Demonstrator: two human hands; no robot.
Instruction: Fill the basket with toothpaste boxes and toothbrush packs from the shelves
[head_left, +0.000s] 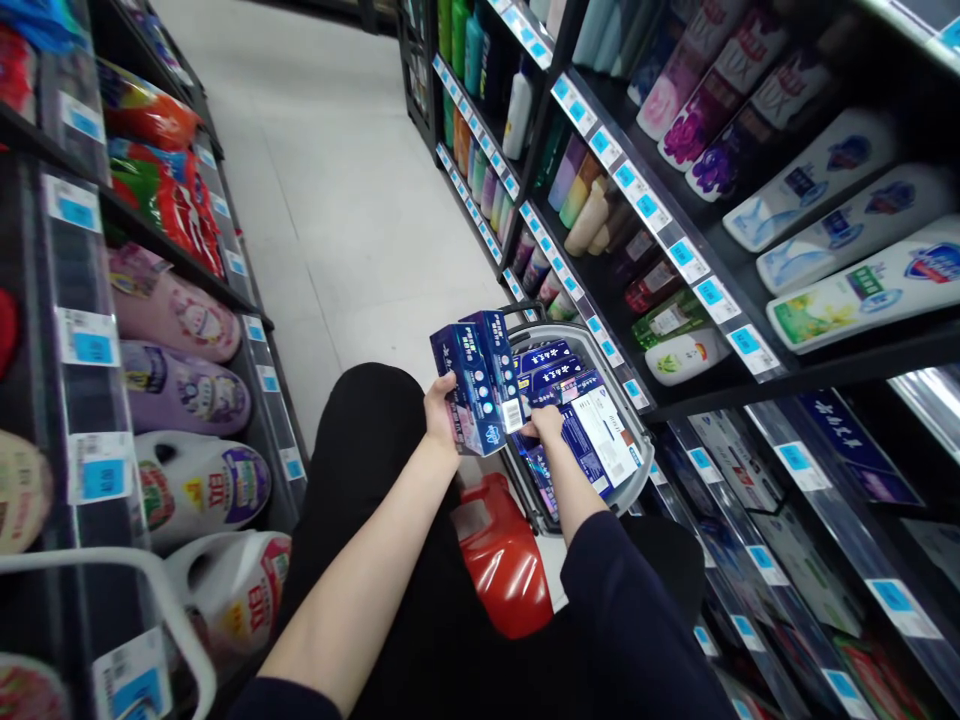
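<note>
My left hand is closed around dark blue toothpaste boxes, held upright side by side at the left edge of a grey shopping basket. Inside the basket lie several more blue boxes and a white-and-blue box. My right hand reaches into the basket, fingers curled at a blue box there. Its fingertips are partly hidden, so whether it grips that box is unclear. A red plastic jug stands between my legs, just in front of the basket.
Shelves on the right carry body wash bottles, with boxed goods lower down. Detergent bottles and bagged goods fill the left shelves. A white curved rail juts in at lower left. The pale tiled aisle floor runs ahead.
</note>
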